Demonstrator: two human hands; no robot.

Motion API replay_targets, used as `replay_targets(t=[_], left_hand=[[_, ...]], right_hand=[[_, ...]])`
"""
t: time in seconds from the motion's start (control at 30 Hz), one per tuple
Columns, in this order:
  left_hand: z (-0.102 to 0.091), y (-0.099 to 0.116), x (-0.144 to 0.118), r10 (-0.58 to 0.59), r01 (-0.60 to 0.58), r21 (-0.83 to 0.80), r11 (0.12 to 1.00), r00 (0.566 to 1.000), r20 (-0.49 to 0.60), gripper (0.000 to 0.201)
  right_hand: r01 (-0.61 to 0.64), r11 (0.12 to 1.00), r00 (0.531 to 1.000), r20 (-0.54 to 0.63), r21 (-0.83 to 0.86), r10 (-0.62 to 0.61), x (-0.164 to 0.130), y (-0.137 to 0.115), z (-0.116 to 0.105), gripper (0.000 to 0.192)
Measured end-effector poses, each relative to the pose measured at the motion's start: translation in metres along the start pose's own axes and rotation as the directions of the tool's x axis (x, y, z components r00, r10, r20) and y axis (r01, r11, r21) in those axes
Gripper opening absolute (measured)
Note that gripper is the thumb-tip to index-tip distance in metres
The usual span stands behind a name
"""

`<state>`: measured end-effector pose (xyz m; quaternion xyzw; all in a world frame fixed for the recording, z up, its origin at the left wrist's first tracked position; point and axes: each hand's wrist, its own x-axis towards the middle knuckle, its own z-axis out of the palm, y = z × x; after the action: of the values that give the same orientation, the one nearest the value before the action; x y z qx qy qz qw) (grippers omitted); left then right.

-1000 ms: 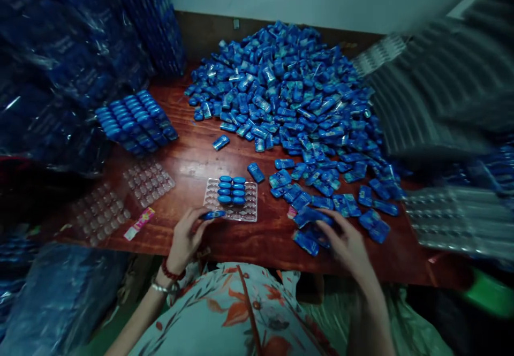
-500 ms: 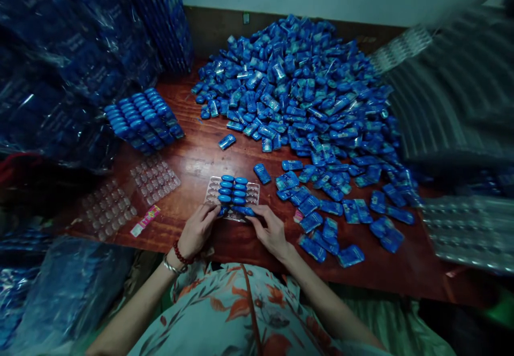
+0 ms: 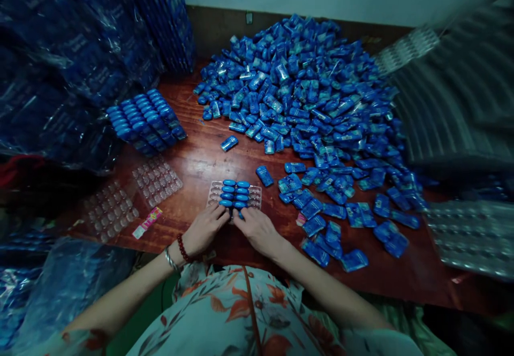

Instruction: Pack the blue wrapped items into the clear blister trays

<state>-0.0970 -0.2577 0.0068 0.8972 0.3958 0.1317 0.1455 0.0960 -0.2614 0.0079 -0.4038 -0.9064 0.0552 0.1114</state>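
Tray (image 3: pixel 213 190) flat on table (image 3: pixel 193 163), near end mostly hidden under both hands. Left hand (image 3: pixel 204 227) at tray's near left, right hand (image 3: pixel 261 228) at tray's near right, fingertips bent inward and almost meeting. Grip narrow on both sides; bit of blue glimpsed at right fingertips, but cannot tell whether pinching, pressing or only touching.

For good seating, as a judgement: line up with the two columns ahead, press straight down and evenly, avoid nudging the standing rows or tipping the tray. Check for any leaning; likely to crowd the row.

Looks thin, clear, shiny, dimpled. Carries blue packs (image 3: pixel 228 190) along the middle, two columns, four rows visible, glossy rounded tops up. Cannot tell how deep in the dimples. Outer dimples bare at tray's left and right.

Loose packs (image 3: pixel 315 225) right of tray, big pile (image 3: pixel 297 88) beyond and rightward, neat block (image 3: pixel 146 120) beyond and leftward, more clear trays (image 3: pixel 157 180) left.
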Motion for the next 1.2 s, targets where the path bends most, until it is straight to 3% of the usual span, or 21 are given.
replay_targets(t=[0.1, 0.27, 0.37, 0.43, 0.5, 0.57, 0.67, 0.77, 0.87, 0.93, 1.0, 1.03, 1.13, 1.2], left_hand=[[0.004, 0.001, 0.004, 0.017, -0.018, 0.053, 0.998, 1.0, 0.011, 0.026], [0.01, 0.003, -0.009, -0.048, 0.08, 0.151, 0.985, 0.977, -0.209, 0.033], [0.005, -0.013, 0.004, -0.167, 0.168, -0.026, 0.985, 0.924, -0.343, 0.032], [-0.001, -0.035, 0.034, -0.289, 0.238, -0.176, 0.955, 0.876, -0.387, 0.028], [-0.009, -0.063, 0.079, -0.388, 0.325, -0.221, 0.919, 0.845, -0.37, 0.028], [-0.015, -0.09, 0.129, -0.453, 0.432, -0.139, 0.891, 0.841, -0.297, 0.032], [-0.022, -0.116, 0.189, -0.496, 0.496, -0.004, 0.868, 0.867, -0.055, 0.044], [-0.027, -0.125, 0.206, -0.486, 0.486, 0.015, 0.874, 0.873, 0.051, 0.039], [-0.034, -0.122, 0.173, -0.482, 0.482, 0.017, 0.876, 0.874, 0.057, 0.031], [-0.038, -0.112, 0.128, -0.48, 0.48, -0.033, 0.877, 0.877, -0.026, 0.021], [-0.038, -0.094, 0.074, -0.486, 0.43, -0.24, 0.871, 0.829, -0.277, 0.015], [-0.036, -0.081, 0.048, -0.494, 0.396, -0.316, 0.862, 0.797, -0.347, 0.015], [-0.023, -0.04, -0.015, -0.531, 0.37, -0.415, 0.831, 0.748, -0.398, 0.015], [-0.008, -0.016, -0.037, -0.501, 0.34, -0.414, 0.844, 0.776, -0.383, 0.013]], right_hand=[[0.034, 0.998, 0.999, 0.036, -0.061, -0.032, 0.01, -0.004, -0.004, 0.023], [-0.015, 0.999, 0.997, -0.074, -0.05, 0.012, -0.007, 0.008, -0.001, 0.031], [-0.097, 0.991, 0.971, -0.21, 0.09, 0.114, -0.019, 0.034, 0.001, 0.033], [-0.244, 0.955, 0.919, -0.274, 0.17, 0.284, -0.013, 0.057, 0.001, 0.032], [-0.429, 0.886, 0.852, -0.246, 0.178, 0.462, 0.006, 0.08, 0.0, 0.031], [-0.539, 0.835, 0.833, -0.081, 0.107, 0.548, 0.031, 0.098, -0.002, 0.04], [-0.539, 0.841, 0.833, 0.172, 0.042, 0.525, 0.06, 0.113, -0.007, 0.047], [-0.513, 0.857, 0.845, 0.208, 0.056, 0.492, 0.058, 0.118, -0.014, 0.037], [-0.526, 0.812, 0.848, 0.091, 0.251, 0.521, 0.023, 0.113, -0.02, 0.026], [-0.502, 0.69, 0.811, 0.007, 0.522, 0.585, -0.009, 0.098, -0.02, 0.025], [-0.448, 0.547, 0.765, -0.014, 0.708, 0.644, -0.037, 0.073, -0.014, 0.026], [-0.418, 0.521, 0.758, -0.03, 0.745, 0.651, -0.047, 0.059, -0.009, 0.025], [-0.3, 0.582, 0.798, -0.136, 0.756, 0.587, -0.06, 0.019, 0.01, 0.017], [-0.2, 0.685, 0.846, -0.229, 0.701, 0.481, -0.058, 0.004, 0.022, 0.019]])
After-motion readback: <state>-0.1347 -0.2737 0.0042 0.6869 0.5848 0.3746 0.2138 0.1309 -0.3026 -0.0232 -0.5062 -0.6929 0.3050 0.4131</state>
